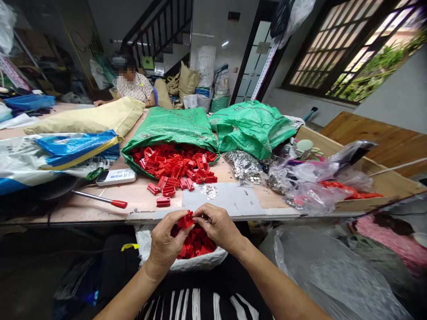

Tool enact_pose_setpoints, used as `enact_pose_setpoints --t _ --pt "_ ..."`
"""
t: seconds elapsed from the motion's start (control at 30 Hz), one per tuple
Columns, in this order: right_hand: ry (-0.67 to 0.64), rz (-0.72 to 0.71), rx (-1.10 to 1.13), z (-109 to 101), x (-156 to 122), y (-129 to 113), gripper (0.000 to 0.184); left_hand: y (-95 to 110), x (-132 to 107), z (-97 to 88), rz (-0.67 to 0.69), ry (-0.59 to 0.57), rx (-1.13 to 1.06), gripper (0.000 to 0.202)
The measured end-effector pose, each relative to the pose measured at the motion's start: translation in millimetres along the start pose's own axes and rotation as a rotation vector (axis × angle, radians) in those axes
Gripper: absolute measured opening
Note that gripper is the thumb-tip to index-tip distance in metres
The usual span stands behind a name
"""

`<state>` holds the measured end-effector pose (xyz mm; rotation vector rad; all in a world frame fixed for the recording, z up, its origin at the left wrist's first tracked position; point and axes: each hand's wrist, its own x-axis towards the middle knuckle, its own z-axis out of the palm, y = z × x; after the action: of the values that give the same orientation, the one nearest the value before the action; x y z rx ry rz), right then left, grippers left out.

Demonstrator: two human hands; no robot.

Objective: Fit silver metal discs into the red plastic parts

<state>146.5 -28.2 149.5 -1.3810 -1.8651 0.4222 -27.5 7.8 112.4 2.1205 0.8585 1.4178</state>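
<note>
Between finger and thumb, my left hand (163, 242) holds a red plastic housing (186, 219) above the table's front edge. My right hand (220, 226) is pinched at the right side of that housing; whatever its fingertips grip is too small to make out. Under both hands, an open white sack (203, 265) contains many more red housings (195, 245). On the table ahead, loose red housings (173, 164) spill from the mouth of a green woven sack (180, 122). A small heap of silvery metal pieces (209, 191) lies on a grey sheet (233, 202).
A red-handled lever (118, 204) and a white device (116, 177) sit at left. Clear bags of metal pieces (245, 166), another green sack (250, 126) and a wooden tray (390, 180) occupy the right. Another person (133, 86) sits across the table.
</note>
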Motion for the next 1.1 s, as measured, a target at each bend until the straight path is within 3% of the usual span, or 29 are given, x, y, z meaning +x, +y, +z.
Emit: enact_pose_setpoints --t 0.23,0.53,0.67,0.93,1.0,1.1 --pt "0.019 -0.050 -0.017 4 -2 -1 0.011 2 -2 1.0 0.009 0.014 0.001 0.030" --pt "-0.084 0.115 0.299 -10 -1 -2 0.016 -2 -9 1.8 -0.049 0.030 -0.029 0.031" --pt "-0.053 0.207 0.285 -10 -3 1 0.011 -1 -8 1.8 -0.041 0.012 -0.031 0.031" --pt "-0.051 0.192 0.244 -6 -4 0 0.004 2 -9 2.8 -0.053 0.012 -0.060 0.032" --pt "-0.067 0.244 0.323 -6 -4 3 0.007 2 -10 3.3 -0.058 0.013 -0.073 0.033" --pt "-0.150 0.392 0.632 -5 -3 8 0.023 2 -12 4.6 -0.051 0.025 -0.089 0.034"
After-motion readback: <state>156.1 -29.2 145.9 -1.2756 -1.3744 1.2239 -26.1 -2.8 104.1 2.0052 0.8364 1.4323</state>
